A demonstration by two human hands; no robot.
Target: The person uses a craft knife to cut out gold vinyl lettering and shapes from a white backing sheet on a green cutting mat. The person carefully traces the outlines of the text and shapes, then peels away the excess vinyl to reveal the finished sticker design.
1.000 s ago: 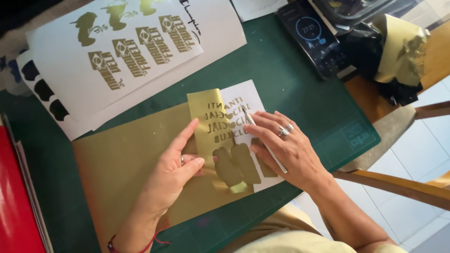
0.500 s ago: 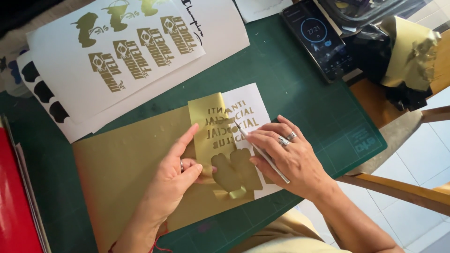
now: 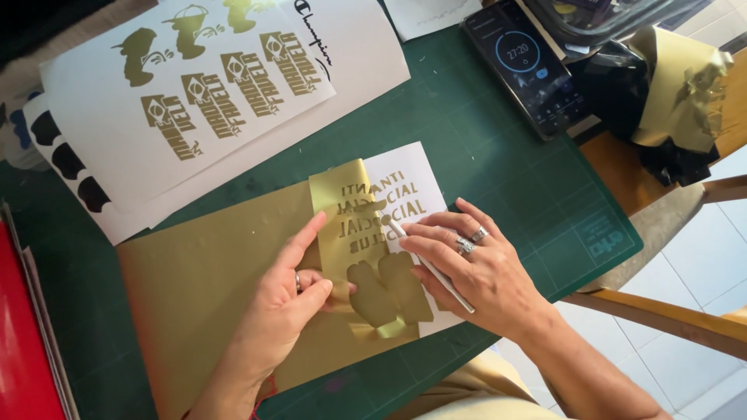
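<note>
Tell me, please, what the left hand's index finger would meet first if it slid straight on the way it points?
The left hand points up-right, so it would probably meet the peeled-back gold strip first, though depth is unclear.

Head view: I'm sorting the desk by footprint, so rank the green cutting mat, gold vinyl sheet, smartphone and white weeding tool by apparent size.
1. green cutting mat
2. gold vinyl sheet
3. smartphone
4. white weeding tool, held in the right hand

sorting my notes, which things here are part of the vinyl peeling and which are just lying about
In use: left hand peeling gold vinyl sheet; right hand holding white weeding tool; white backing sheet.
Lying about: phone, printed design sheets, crumpled vinyl scraps, green cutting mat.
</note>
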